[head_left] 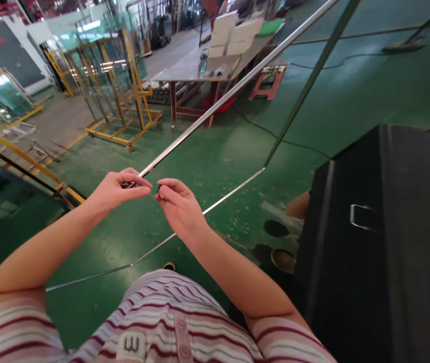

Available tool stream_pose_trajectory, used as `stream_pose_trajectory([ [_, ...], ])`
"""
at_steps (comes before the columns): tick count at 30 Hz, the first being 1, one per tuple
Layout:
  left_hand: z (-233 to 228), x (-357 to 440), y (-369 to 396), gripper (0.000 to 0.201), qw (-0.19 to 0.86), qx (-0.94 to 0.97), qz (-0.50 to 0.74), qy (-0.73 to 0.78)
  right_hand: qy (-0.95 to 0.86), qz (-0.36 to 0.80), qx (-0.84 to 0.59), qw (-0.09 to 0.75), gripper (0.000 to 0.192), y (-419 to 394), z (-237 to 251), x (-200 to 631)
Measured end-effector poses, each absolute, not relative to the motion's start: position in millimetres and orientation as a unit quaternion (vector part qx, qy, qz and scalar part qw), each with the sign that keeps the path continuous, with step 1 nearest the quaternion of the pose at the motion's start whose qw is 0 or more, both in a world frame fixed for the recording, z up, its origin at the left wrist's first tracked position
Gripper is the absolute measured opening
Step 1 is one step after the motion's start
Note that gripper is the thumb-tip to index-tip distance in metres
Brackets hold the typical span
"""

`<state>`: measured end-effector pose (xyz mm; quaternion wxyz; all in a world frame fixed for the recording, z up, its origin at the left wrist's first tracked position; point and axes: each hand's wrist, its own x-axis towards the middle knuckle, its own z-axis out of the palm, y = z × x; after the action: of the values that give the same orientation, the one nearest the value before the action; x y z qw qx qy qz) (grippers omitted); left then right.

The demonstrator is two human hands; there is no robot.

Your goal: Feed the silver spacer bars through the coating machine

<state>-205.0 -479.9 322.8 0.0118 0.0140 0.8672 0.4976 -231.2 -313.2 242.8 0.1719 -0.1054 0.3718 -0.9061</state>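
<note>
My left hand (119,187) is closed around the near end of a long, thin silvery metal bar (215,107), thumb and fingers stretched toward my right hand. The bar slants up and away to the top right. Just beside it, my right hand (179,204) pinches a small black piece (158,188), mostly hidden by the fingertips. A narrow gap separates the two hands. Below them, a thin metal strip (233,192) runs across near the floor, and a darker greenish length (306,93) rises from its far corner; whether these join the held bar is out of view.
A large black box-like unit (343,252) with a metal handle stands close on my right. Yellow racks (139,83) hold glass sheets at the left. Behind are a table (184,74) with white boxes (224,33), a red stool (268,83) and a cable on the green floor.
</note>
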Motion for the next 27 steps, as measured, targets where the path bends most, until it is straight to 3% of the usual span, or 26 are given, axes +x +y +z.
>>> stream_pose_trajectory([
  [9,323,-207,-469,0.022,0.003,0.008,0.535,0.845,0.449,-0.875,-0.134,0.122,0.023,-326,236,-232],
  [13,327,-206,-469,0.024,-0.007,0.014,0.535,0.845,0.48,-0.857,-0.174,0.06,0.027,-315,242,-231],
  [19,333,-204,-472,0.022,-0.019,0.028,0.505,0.862,0.595,-0.752,-0.279,-0.047,0.01,-298,264,-242],
  [27,343,-200,-469,0.024,-0.018,0.029,0.495,0.868,0.619,-0.704,-0.342,-0.065,0.004,-289,286,-247],
])
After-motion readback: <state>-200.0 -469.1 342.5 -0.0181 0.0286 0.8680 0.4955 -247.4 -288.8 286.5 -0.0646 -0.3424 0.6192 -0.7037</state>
